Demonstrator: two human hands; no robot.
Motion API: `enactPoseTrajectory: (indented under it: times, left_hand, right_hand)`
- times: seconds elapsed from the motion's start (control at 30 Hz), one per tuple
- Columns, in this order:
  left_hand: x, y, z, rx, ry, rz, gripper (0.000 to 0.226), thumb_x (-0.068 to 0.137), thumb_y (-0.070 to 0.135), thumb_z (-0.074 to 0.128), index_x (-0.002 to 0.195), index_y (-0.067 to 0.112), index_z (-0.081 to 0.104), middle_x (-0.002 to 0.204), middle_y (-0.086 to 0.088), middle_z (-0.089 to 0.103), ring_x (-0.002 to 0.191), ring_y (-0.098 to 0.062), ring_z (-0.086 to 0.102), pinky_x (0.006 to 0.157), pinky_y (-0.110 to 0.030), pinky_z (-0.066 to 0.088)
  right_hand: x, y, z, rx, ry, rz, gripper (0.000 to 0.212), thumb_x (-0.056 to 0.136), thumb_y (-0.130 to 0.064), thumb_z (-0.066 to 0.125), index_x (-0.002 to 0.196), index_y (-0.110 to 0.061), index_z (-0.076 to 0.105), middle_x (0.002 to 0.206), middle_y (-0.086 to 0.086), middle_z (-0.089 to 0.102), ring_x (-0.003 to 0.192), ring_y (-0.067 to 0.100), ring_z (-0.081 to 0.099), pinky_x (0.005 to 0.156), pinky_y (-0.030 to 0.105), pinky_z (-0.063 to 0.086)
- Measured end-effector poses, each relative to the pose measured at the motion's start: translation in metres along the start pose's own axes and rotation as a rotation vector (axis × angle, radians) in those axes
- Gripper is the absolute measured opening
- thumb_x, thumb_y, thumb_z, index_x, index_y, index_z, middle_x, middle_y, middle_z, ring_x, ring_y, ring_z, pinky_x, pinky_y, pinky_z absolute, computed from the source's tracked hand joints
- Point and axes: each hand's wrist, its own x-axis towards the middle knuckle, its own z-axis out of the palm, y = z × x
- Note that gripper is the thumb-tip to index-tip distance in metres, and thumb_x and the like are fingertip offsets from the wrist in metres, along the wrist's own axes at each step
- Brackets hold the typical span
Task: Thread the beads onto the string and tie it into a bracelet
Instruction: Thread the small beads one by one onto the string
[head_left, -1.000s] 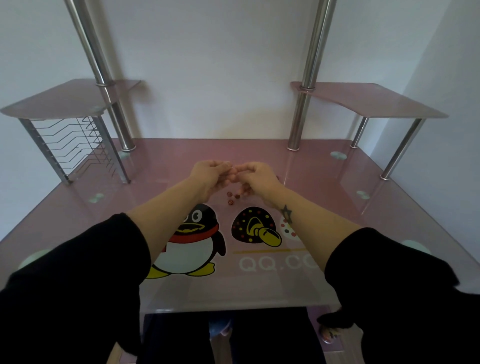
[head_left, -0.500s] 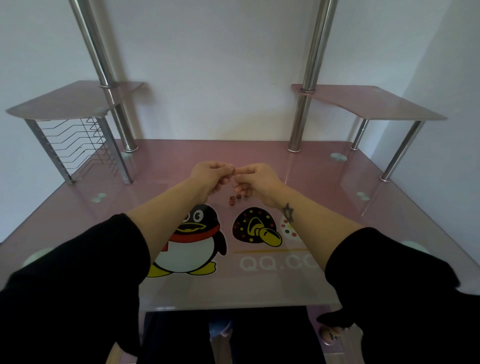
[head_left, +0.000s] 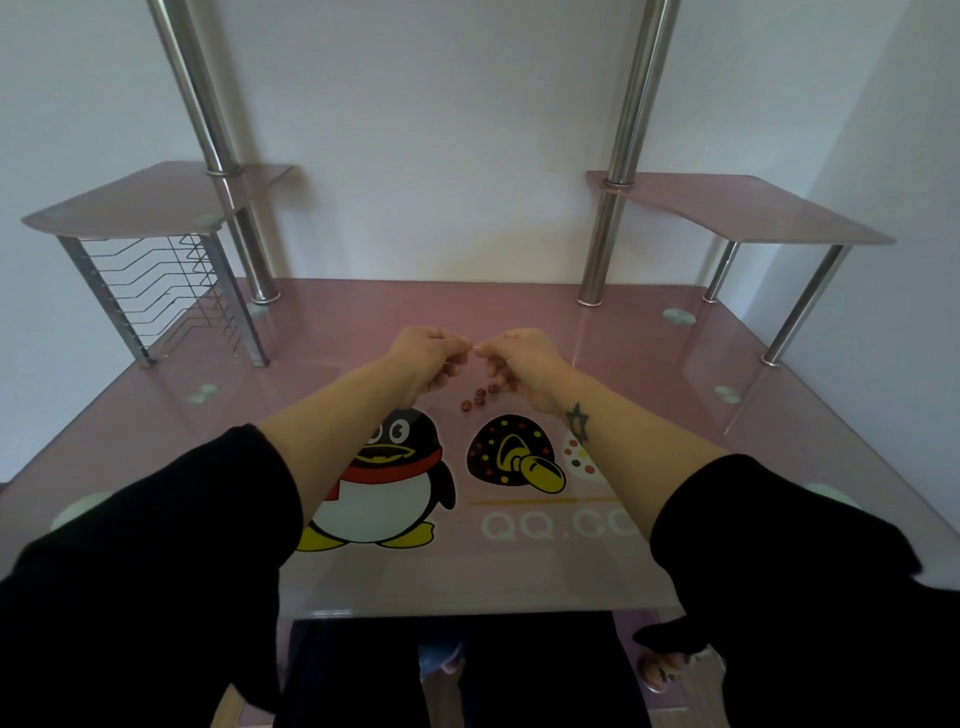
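Left hand (head_left: 423, 353) pinched shut on the string (head_left: 474, 345) — a short taut span running left–right to the right hand (head_left: 519, 356), also pinched on it. Beads (head_left: 480, 397) hang just below, between hands; each hand equally near.

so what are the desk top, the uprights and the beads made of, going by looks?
Desk top: likely tinted pink glass, glossy; it mirrors the posts and its front edge looks see-through. Uprights: polished metal, probably chrome-plated tube, with bright streak reflections. Beads: small, dark red, textured; plastic, wood or stone, too small to tell.
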Motion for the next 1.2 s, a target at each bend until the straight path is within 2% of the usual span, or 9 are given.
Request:
enactPoseTrajectory:
  times: [0.23,0.5,0.63,0.8,0.87,0.93,1.0,1.1,1.2]
  left_hand:
    - [-0.006,-0.001,0.000,0.148,-0.084,-0.077,0.006,0.082,0.006,0.072,0.081,0.006,0.065,0.069,-0.008,0.061,0.056,-0.014,0.053,0.049,-0.020,0.048]
    - [-0.007,-0.005,0.005,0.336,-0.178,-0.104,0.012,0.075,-0.004,0.074,0.076,0.007,0.069,0.074,-0.009,0.068,0.058,-0.013,0.063,0.050,-0.017,0.053]
    - [-0.004,-0.009,0.007,0.456,-0.184,-0.094,0.019,0.073,-0.005,0.077,0.090,-0.001,0.070,0.080,-0.012,0.068,0.063,-0.015,0.065,0.058,-0.022,0.059]
    - [-0.002,-0.010,0.008,0.514,-0.196,-0.070,0.026,0.077,-0.001,0.074,0.102,-0.006,0.068,0.089,-0.016,0.070,0.066,-0.017,0.066,0.069,-0.028,0.060]
    - [-0.003,-0.007,0.007,0.459,-0.177,-0.073,0.017,0.081,0.002,0.071,0.098,0.000,0.070,0.092,-0.016,0.071,0.069,-0.018,0.066,0.071,-0.028,0.060]
    - [-0.005,-0.005,0.005,0.271,-0.153,-0.096,0.012,0.083,0.003,0.069,0.095,0.002,0.069,0.090,-0.013,0.069,0.072,-0.017,0.065,0.067,-0.025,0.060]
    - [-0.005,-0.002,0.002,0.020,-0.146,-0.131,0.013,0.084,0.000,0.067,0.097,-0.002,0.067,0.087,-0.011,0.067,0.073,-0.016,0.064,0.065,-0.023,0.059]
    - [-0.004,0.000,0.000,-0.234,-0.155,-0.210,0.017,0.089,0.000,0.061,0.105,-0.004,0.064,0.089,-0.011,0.066,0.079,-0.016,0.063,0.075,-0.025,0.058]
    - [-0.005,0.000,0.000,-0.377,-0.166,-0.279,0.019,0.093,0.004,0.056,0.110,-0.003,0.062,0.088,-0.008,0.064,0.081,-0.013,0.061,0.067,-0.020,0.057]
  right_hand:
    - [0.002,0.005,-0.008,-0.041,0.111,-0.088,0.014,0.086,-0.010,0.068,0.072,-0.011,0.064,0.060,0.004,0.058,0.041,0.006,0.047,0.039,0.015,0.039]
    - [0.003,0.009,-0.009,-0.087,0.122,-0.099,0.006,0.081,-0.009,0.074,0.080,-0.004,0.071,0.050,-0.004,0.056,0.033,-0.003,0.043,0.036,0.010,0.034]
    - [0.004,0.010,-0.011,-0.094,0.117,-0.107,0.006,0.080,-0.010,0.076,0.080,-0.006,0.072,0.037,-0.016,0.053,0.033,-0.008,0.046,0.036,0.005,0.032]
    - [0.006,0.012,-0.012,-0.115,0.109,-0.122,0.010,0.079,-0.011,0.076,0.072,-0.013,0.071,0.042,-0.014,0.056,0.036,-0.010,0.048,0.037,0.004,0.033]
    - [0.006,0.014,-0.013,-0.124,0.104,-0.134,0.008,0.081,-0.012,0.076,0.074,-0.012,0.072,0.049,-0.011,0.058,0.035,-0.008,0.047,0.038,0.005,0.034]
    - [0.007,0.015,-0.014,-0.126,0.087,-0.146,0.006,0.083,-0.013,0.074,0.077,-0.012,0.072,0.054,-0.008,0.059,0.036,-0.006,0.047,0.040,0.007,0.036]
    - [0.008,0.017,-0.014,-0.122,0.069,-0.155,0.009,0.084,-0.014,0.073,0.076,-0.015,0.071,0.060,-0.003,0.061,0.038,-0.004,0.047,0.043,0.010,0.039]
    - [0.009,0.018,-0.013,-0.071,0.047,-0.166,0.007,0.085,-0.014,0.072,0.078,-0.012,0.070,0.060,0.001,0.061,0.038,-0.001,0.047,0.043,0.013,0.041]
    - [0.009,0.019,-0.013,-0.073,0.039,-0.175,0.011,0.086,-0.017,0.072,0.086,-0.006,0.072,0.061,0.003,0.062,0.040,0.001,0.050,0.046,0.017,0.044]
